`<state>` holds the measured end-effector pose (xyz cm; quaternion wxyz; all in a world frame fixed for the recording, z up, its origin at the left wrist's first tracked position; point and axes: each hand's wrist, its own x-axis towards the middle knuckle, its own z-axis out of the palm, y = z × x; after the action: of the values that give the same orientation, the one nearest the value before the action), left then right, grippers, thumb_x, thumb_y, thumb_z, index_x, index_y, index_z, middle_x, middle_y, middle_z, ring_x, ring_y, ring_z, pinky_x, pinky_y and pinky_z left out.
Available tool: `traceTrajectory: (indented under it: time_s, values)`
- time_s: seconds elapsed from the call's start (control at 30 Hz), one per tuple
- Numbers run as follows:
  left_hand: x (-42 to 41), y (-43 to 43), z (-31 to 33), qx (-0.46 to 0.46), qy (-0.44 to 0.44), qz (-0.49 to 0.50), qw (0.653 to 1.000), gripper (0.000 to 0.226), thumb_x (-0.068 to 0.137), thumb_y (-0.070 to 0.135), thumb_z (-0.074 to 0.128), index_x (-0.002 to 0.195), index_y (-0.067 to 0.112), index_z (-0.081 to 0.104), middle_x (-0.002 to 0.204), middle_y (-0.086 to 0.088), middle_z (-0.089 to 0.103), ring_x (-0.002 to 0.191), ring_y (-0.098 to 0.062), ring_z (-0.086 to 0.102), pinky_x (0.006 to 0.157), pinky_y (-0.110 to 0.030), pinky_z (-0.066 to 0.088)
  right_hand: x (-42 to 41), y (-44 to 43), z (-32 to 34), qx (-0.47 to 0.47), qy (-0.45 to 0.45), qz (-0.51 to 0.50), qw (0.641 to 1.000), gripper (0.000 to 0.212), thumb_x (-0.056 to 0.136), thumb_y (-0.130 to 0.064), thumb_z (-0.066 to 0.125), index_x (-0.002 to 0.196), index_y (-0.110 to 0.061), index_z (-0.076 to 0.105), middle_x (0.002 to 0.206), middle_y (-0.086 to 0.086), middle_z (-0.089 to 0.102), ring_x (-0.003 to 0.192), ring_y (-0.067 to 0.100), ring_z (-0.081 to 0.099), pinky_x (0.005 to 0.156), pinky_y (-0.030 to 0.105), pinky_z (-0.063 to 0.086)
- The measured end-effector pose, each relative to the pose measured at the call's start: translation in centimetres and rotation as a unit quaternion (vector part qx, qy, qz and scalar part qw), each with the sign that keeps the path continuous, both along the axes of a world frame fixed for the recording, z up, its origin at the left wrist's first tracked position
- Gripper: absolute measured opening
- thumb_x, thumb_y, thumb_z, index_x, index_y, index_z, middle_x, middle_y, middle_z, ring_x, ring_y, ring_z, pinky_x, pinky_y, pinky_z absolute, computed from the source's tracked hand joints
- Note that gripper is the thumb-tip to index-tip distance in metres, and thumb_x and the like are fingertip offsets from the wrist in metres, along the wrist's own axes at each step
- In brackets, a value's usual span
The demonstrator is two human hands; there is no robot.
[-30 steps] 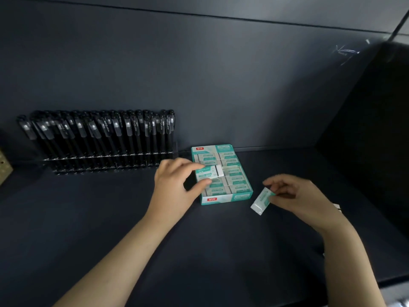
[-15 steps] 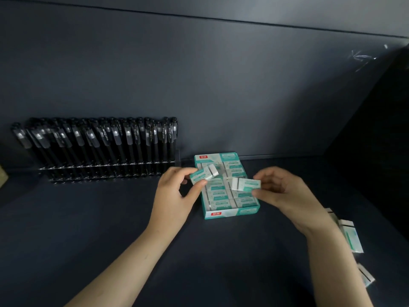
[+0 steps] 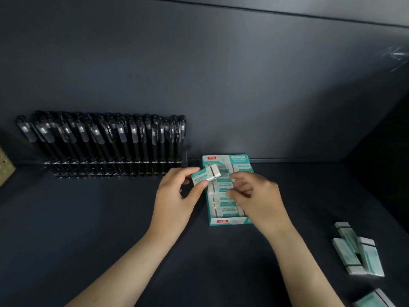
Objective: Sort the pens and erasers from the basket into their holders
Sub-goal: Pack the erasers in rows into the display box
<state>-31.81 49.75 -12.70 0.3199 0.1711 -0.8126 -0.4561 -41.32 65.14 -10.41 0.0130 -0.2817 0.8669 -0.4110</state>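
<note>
A teal eraser box (image 3: 230,221) lies open on the dark shelf, filled with several teal-and-white erasers. My left hand (image 3: 174,202) pinches one eraser (image 3: 204,175) between thumb and fingers, just above the box's far left corner. My right hand (image 3: 259,200) hovers over the right half of the box with fingers curled down; thumb and forefinger pinch an eraser that the hand mostly hides. A black rack of several black pens (image 3: 110,138) stands against the back wall to the left.
Several loose erasers (image 3: 358,253) lie in a heap on the shelf at the right, and one more eraser (image 3: 374,300) shows at the bottom right edge. A tan perforated object (image 3: 5,167) pokes in at the far left. Dark walls close the shelf behind and on the right.
My right hand carried its eraser from the shelf on the right to over the box. My left hand lifted its eraser a little above the box's left side.
</note>
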Motion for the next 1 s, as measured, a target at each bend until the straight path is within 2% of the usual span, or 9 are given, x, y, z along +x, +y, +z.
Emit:
traceTrajectory:
  time_s: [0.13,0.2,0.3,0.4,0.57,0.7,0.8,0.97,1.0]
  values:
    - [0.0,0.1,0.0,-0.001,-0.002,-0.004,1.0,0.027,0.082,0.035,0.068,0.109,0.03,0.066,0.103,0.019,0.059,0.098,-0.003,0.056,0.076,-0.007,0.039,-0.2,0.6,0.1,-0.059,-0.034,-0.003,0.998,0.028,0.082,-0.012,0.075,0.109,-0.017,0.07,0.089,-0.017,0.067,0.084,-0.007,0.064,0.07,0.006,0.049]
    - [0.1,0.0,0.0,-0.014,0.002,-0.012,1.0,0.029,0.082,0.034,0.07,0.11,0.029,0.067,0.105,0.019,0.059,0.101,-0.005,0.056,0.082,-0.011,0.041,-0.3,1.1,0.3,-0.09,-0.042,-0.004,0.995,0.023,0.086,-0.018,0.071,0.109,-0.022,0.07,0.096,-0.016,0.07,0.089,-0.004,0.066,0.076,0.016,0.054]
    - [0.1,0.2,-0.1,-0.075,0.0,-0.03,0.997,0.034,0.081,0.038,0.071,0.113,0.029,0.067,0.108,0.018,0.058,0.105,-0.008,0.053,0.091,-0.022,0.042,0.2,1.6,0.8,-0.151,-0.131,0.046,0.979,0.023,0.091,-0.022,0.064,0.114,-0.027,0.068,0.103,-0.011,0.072,0.098,0.006,0.067,0.083,0.027,0.056]
    - [0.0,0.6,-0.3,-0.122,0.003,-0.046,0.991,0.04,0.08,0.05,0.062,0.114,0.029,0.068,0.108,0.023,0.055,0.104,-0.003,0.049,0.092,-0.012,0.036,0.6,1.8,1.1,-0.181,-0.175,0.085,0.964,0.029,0.087,-0.013,0.068,0.113,-0.027,0.067,0.099,-0.007,0.073,0.098,0.01,0.068,0.081,0.025,0.056]
    - [-0.1,1.1,-0.4,-0.137,0.009,-0.057,0.989,0.043,0.079,0.05,0.062,0.116,0.028,0.065,0.109,0.02,0.058,0.103,-0.003,0.049,0.092,-0.01,0.034,0.6,1.9,1.1,-0.227,-0.185,0.078,0.953,0.023,0.085,-0.003,0.07,0.104,-0.015,0.066,0.093,0.002,0.071,0.09,0.012,0.069,0.073,0.021,0.054]
    - [-0.2,1.2,-0.5,-0.129,-0.03,-0.068,0.989,0.043,0.084,0.055,0.051,0.118,0.032,0.062,0.114,0.026,0.056,0.108,-0.001,0.043,0.097,-0.02,0.035,-0.1,2.3,1.1,-0.274,-0.161,0.019,0.948,0.01,0.093,-0.004,0.059,0.101,-0.009,0.062,0.095,0.002,0.07,0.085,0.009,0.069,0.068,0.02,0.054]
    - [-0.2,1.2,-0.9,-0.142,-0.062,-0.055,0.986,0.038,0.084,0.054,0.047,0.113,0.036,0.065,0.117,0.028,0.052,0.111,-0.002,0.037,0.102,-0.031,0.032,-0.8,3.0,1.3,-0.261,-0.149,0.004,0.954,0.014,0.095,-0.004,0.055,0.103,-0.01,0.065,0.092,-0.004,0.073,0.083,0.005,0.07,0.062,0.016,0.052]
    - [-0.3,1.2,-1.0,-0.142,-0.08,-0.058,0.985,0.033,0.082,0.04,0.052,0.112,0.036,0.065,0.119,0.03,0.048,0.112,0.001,0.031,0.101,-0.027,0.022,-1.3,3.2,0.3,-0.128,-0.078,-0.014,0.989,0.028,0.09,-0.012,0.065,0.116,-0.022,0.067,0.099,-0.01,0.072,0.091,0.007,0.069,0.074,0.027,0.058]
    - [-0.3,1.3,-0.9,-0.142,-0.081,-0.059,0.985,0.033,0.082,0.039,0.052,0.112,0.036,0.065,0.119,0.03,0.047,0.112,0.001,0.031,0.101,-0.027,0.022,-1.3,3.2,0.0,-0.095,-0.052,-0.022,0.994,0.032,0.087,-0.014,0.069,0.118,-0.023,0.066,0.1,-0.013,0.07,0.091,0.005,0.067,0.076,0.025,0.057]
